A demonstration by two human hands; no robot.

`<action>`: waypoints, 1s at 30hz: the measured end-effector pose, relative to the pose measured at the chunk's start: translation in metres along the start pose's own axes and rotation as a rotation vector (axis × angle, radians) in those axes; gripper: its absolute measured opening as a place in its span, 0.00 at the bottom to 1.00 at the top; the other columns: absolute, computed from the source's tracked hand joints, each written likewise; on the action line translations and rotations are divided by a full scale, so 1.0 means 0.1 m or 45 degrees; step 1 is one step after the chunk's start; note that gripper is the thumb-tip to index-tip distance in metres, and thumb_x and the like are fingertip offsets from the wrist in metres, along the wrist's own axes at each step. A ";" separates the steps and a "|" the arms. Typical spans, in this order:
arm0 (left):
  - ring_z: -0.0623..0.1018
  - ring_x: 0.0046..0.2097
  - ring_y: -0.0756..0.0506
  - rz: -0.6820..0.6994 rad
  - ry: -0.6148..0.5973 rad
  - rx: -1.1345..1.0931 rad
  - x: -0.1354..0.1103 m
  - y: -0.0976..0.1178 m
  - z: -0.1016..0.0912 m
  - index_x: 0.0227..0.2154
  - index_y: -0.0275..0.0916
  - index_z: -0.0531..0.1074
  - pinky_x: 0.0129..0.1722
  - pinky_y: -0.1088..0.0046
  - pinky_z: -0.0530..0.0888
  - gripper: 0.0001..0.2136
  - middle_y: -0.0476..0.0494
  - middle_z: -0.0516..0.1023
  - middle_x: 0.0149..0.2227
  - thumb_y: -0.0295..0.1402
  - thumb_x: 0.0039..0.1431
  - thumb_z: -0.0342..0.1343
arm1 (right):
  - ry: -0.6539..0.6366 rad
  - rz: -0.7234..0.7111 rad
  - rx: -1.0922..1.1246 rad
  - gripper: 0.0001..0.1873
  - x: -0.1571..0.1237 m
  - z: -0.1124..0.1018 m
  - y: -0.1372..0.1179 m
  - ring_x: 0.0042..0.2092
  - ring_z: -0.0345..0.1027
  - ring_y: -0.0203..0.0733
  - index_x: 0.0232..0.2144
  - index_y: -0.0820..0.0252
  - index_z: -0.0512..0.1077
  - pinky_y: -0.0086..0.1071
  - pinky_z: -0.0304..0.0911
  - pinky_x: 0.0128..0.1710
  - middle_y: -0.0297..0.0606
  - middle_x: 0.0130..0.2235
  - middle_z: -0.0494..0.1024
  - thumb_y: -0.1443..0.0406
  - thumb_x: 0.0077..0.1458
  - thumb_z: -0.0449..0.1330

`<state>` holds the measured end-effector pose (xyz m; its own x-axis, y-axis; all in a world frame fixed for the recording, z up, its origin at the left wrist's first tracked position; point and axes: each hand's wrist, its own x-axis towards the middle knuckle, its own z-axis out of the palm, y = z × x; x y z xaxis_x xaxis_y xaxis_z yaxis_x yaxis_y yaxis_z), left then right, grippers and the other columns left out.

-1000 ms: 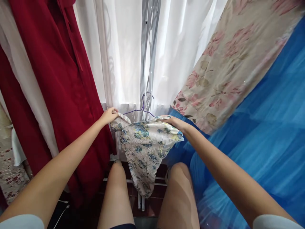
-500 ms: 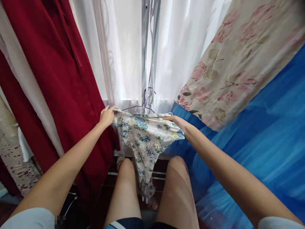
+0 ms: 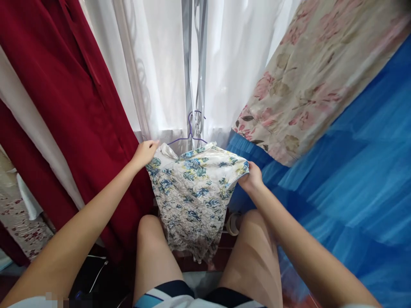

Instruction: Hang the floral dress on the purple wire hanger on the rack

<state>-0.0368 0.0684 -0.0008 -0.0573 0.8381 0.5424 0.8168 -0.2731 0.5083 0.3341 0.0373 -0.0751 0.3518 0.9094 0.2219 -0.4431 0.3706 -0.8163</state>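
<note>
A small white dress with blue and yellow flowers (image 3: pixel 192 192) hangs on a purple wire hanger (image 3: pixel 190 130) in front of me, above my knees. My left hand (image 3: pixel 145 153) is closed on the dress's left shoulder. My right hand (image 3: pixel 252 176) pinches the edge of its right sleeve and holds it out sideways. The hanger's hook rests on a grey upright rail (image 3: pixel 193 64).
A dark red garment (image 3: pixel 73 107) hangs at the left, with white sheer fabric (image 3: pixel 160 64) behind. At the right hang a beige cloth with pink flowers (image 3: pixel 305 77) and a blue tulle dress (image 3: pixel 353 171). A rack's white bars lie low by the floor.
The right hand slid from the top of the dress down to its right sleeve edge. The dress now hangs spread and flatter. My view shifted slightly.
</note>
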 end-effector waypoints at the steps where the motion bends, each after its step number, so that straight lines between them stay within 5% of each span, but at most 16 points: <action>1: 0.71 0.32 0.46 0.085 -0.039 -0.032 -0.09 0.04 -0.02 0.28 0.38 0.70 0.34 0.73 0.64 0.16 0.47 0.73 0.28 0.44 0.64 0.49 | 0.019 -0.005 0.011 0.18 -0.07 -0.06 0.03 0.33 0.72 0.41 0.34 0.62 0.73 0.34 0.69 0.32 0.34 0.31 0.75 0.54 0.63 0.55; 4: 0.74 0.37 0.46 0.326 -0.096 -0.087 -0.30 0.20 -0.02 0.40 0.40 0.72 0.36 0.75 0.65 0.16 0.49 0.77 0.36 0.47 0.64 0.49 | 0.108 -0.190 0.001 0.15 -0.17 -0.08 0.01 0.29 0.68 0.37 0.30 0.61 0.73 0.29 0.64 0.29 0.30 0.28 0.75 0.53 0.54 0.62; 6: 0.74 0.35 0.46 0.381 -0.037 -0.040 -0.33 0.31 -0.01 0.38 0.39 0.72 0.36 0.74 0.65 0.16 0.49 0.77 0.34 0.47 0.65 0.48 | 0.141 -0.350 -0.010 0.14 -0.09 0.03 -0.12 0.28 0.66 0.35 0.29 0.61 0.73 0.28 0.63 0.30 0.30 0.28 0.75 0.55 0.50 0.65; 10: 0.72 0.33 0.44 0.352 0.125 0.125 -0.17 0.37 0.02 0.33 0.39 0.71 0.33 0.72 0.62 0.16 0.45 0.74 0.29 0.44 0.66 0.46 | 0.028 -0.528 -0.107 0.14 0.06 0.43 -0.49 0.29 0.66 0.36 0.31 0.60 0.72 0.30 0.64 0.33 0.31 0.28 0.73 0.55 0.57 0.60; 13: 0.70 0.34 0.44 0.189 0.257 0.101 -0.12 0.23 0.10 0.29 0.40 0.67 0.33 0.71 0.58 0.10 0.44 0.72 0.30 0.39 0.62 0.51 | -0.152 -0.704 -0.395 0.15 -0.29 0.66 -0.60 0.30 0.63 0.36 0.30 0.59 0.70 0.29 0.62 0.32 0.32 0.28 0.70 0.55 0.63 0.55; 15: 0.66 0.31 0.46 0.005 0.316 -0.124 -0.19 0.10 0.19 0.26 0.40 0.63 0.32 0.72 0.57 0.09 0.47 0.68 0.27 0.35 0.59 0.53 | -0.424 -0.854 -0.664 0.16 -0.75 0.70 -0.57 0.30 0.62 0.37 0.30 0.58 0.69 0.30 0.61 0.30 0.33 0.28 0.69 0.57 0.67 0.51; 19: 0.62 0.28 0.48 -0.225 0.367 -0.488 -0.44 -0.06 0.39 0.21 0.41 0.57 0.29 0.72 0.57 0.09 0.50 0.60 0.21 0.29 0.58 0.44 | -1.658 -1.001 -0.981 0.16 -1.50 0.55 -0.43 0.43 0.71 0.47 0.51 0.58 0.71 0.39 0.67 0.45 0.46 0.45 0.78 0.58 0.67 0.51; 21: 0.62 0.28 0.48 -0.238 0.330 -0.585 -0.53 0.00 0.48 0.21 0.41 0.58 0.28 0.72 0.57 0.09 0.50 0.59 0.21 0.27 0.55 0.40 | -1.874 -0.924 -1.001 0.22 -1.52 0.44 -0.40 0.54 0.69 0.49 0.60 0.57 0.65 0.40 0.63 0.56 0.47 0.56 0.74 0.57 0.68 0.51; 24: 0.66 0.28 0.48 -0.191 0.105 -0.769 -0.58 0.30 0.58 0.20 0.39 0.61 0.30 0.74 0.63 0.06 0.48 0.63 0.21 0.26 0.47 0.41 | -1.528 -0.870 -1.120 0.27 -1.21 0.32 -0.37 0.62 0.62 0.49 0.65 0.55 0.58 0.44 0.57 0.62 0.47 0.62 0.69 0.58 0.67 0.52; 26: 0.71 0.30 0.47 -0.106 -0.190 -0.941 -0.61 0.60 0.61 0.19 0.38 0.63 0.34 0.72 0.69 0.05 0.46 0.68 0.22 0.27 0.43 0.43 | -1.286 -0.944 -1.268 0.38 -0.97 0.27 -0.33 0.66 0.54 0.54 0.69 0.56 0.51 0.51 0.54 0.64 0.50 0.66 0.61 0.55 0.62 0.58; 30: 0.75 0.33 0.45 0.014 -0.912 -1.526 -0.72 1.21 0.65 0.22 0.37 0.65 0.37 0.70 0.72 0.05 0.45 0.72 0.26 0.26 0.37 0.49 | -1.221 -0.985 -1.407 0.61 -0.83 0.20 -0.24 0.70 0.44 0.60 0.71 0.60 0.30 0.55 0.54 0.64 0.54 0.71 0.44 0.54 0.51 0.66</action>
<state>0.1033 0.0053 -0.0217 0.5454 0.7903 0.2792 -0.1885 -0.2090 0.9596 0.2990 -0.0435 -0.0634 -0.5941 0.5187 0.6148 0.4939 0.8385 -0.2302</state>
